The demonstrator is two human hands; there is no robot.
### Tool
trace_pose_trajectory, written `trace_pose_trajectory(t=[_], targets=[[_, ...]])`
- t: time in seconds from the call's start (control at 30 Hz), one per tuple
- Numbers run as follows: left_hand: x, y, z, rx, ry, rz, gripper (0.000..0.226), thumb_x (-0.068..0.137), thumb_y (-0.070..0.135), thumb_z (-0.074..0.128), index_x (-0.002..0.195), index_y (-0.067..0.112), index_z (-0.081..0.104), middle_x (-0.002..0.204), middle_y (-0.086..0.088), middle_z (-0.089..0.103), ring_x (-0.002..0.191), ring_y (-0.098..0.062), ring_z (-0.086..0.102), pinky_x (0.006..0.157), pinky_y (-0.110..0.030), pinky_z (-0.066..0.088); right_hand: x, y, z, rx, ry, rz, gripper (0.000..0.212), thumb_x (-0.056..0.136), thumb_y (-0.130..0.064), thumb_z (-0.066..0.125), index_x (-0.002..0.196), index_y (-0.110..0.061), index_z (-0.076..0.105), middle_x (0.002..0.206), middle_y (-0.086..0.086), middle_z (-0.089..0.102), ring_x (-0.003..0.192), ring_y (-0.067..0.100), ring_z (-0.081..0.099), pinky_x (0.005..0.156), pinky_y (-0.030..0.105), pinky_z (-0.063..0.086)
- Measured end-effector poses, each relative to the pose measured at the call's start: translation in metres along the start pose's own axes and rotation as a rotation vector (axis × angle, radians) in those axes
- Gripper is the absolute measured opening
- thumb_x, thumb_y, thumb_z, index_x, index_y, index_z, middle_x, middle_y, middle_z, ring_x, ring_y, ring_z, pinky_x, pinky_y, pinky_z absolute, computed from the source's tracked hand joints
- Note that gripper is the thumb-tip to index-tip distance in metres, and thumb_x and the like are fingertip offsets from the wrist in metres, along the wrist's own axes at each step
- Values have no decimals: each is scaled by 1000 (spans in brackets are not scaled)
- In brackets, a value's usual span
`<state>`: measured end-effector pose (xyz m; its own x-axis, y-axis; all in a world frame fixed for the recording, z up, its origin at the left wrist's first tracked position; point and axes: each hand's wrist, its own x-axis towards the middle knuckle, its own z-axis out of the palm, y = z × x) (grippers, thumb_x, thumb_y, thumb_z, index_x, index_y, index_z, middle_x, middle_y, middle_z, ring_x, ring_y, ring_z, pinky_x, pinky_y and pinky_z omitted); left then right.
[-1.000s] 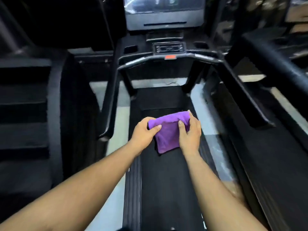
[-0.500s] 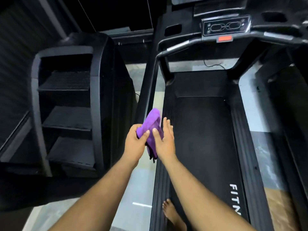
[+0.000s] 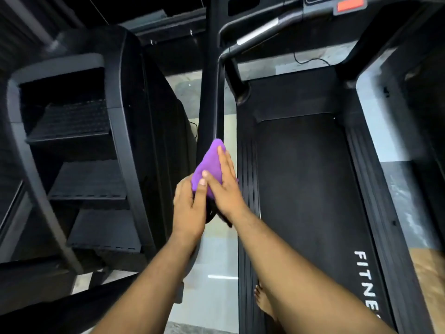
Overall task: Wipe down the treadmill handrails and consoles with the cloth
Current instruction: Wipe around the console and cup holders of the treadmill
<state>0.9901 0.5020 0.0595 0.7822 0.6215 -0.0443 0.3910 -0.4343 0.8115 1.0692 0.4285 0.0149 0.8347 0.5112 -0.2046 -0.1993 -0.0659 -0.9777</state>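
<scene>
A purple cloth (image 3: 209, 165) is draped over the near end of the treadmill's black left handrail (image 3: 213, 92). My left hand (image 3: 190, 208) grips the cloth and rail from the left, thumb on top of the cloth. My right hand (image 3: 225, 186) lies flat on the cloth's right side with straight fingers, pressing it against the rail. The console (image 3: 337, 3) with its red tab sits at the top edge, above the curved front handlebar (image 3: 257, 32). The rail end under the cloth is hidden.
The black treadmill belt (image 3: 313, 189) with white lettering runs to the right. A black stair-climber machine (image 3: 84, 153) stands close on the left. Grey floor (image 3: 212, 261) shows between the machines. A bare foot (image 3: 263, 302) rests on the treadmill's left edge.
The view swung left and down. Both hands carried the cloth from over the belt to the left handrail and now wrap it around the rail's near end.
</scene>
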Motion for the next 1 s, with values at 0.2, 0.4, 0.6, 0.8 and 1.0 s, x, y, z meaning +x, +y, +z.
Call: trace_pose_trajectory(t=[0.2, 0.4, 0.6, 0.8, 1.0], targets=[[14, 17, 27, -235, 62, -231, 51, 108, 50, 37, 154, 31, 43, 153, 16, 43, 130, 15, 44, 107, -9, 35, -44, 14, 17, 228, 50, 99, 68, 103, -48, 43, 160, -49, 7, 168, -26, 7, 154, -5, 6, 129, 40, 13], [17, 23, 36, -240, 74, -272, 46, 107, 36, 39, 151, 28, 47, 148, 17, 45, 120, 25, 45, 94, 2, 37, 46, 46, 0, 360, -111, 338, 73, 86, -81, 41, 152, -50, 36, 160, -14, 40, 149, 15, 36, 124, 47, 28], [24, 15, 32, -155, 43, -275, 56, 89, 59, 38, 143, 48, 48, 157, 19, 40, 144, 1, 37, 125, -40, 29, -20, 9, 10, 242, 59, 156, 60, 101, -54, 34, 153, -56, 5, 168, -25, 1, 154, -6, -2, 127, 29, 1], [40, 20, 32, -232, 26, -226, 67, 95, 62, 41, 157, 38, 35, 160, 14, 39, 147, -2, 36, 123, -39, 30, 102, -10, -16, 79, -24, 56, 71, 99, -53, 43, 154, -60, -1, 170, -22, -3, 156, 2, -3, 129, 47, 7], [75, 31, 39, -177, 0, -195, 63, 97, 58, 38, 156, 36, 33, 162, 18, 33, 138, 16, 36, 108, -6, 35, 43, 16, -11, 57, -74, -71, 68, 101, -43, 39, 159, -48, 3, 170, -22, -6, 155, -3, -8, 129, 46, 6]])
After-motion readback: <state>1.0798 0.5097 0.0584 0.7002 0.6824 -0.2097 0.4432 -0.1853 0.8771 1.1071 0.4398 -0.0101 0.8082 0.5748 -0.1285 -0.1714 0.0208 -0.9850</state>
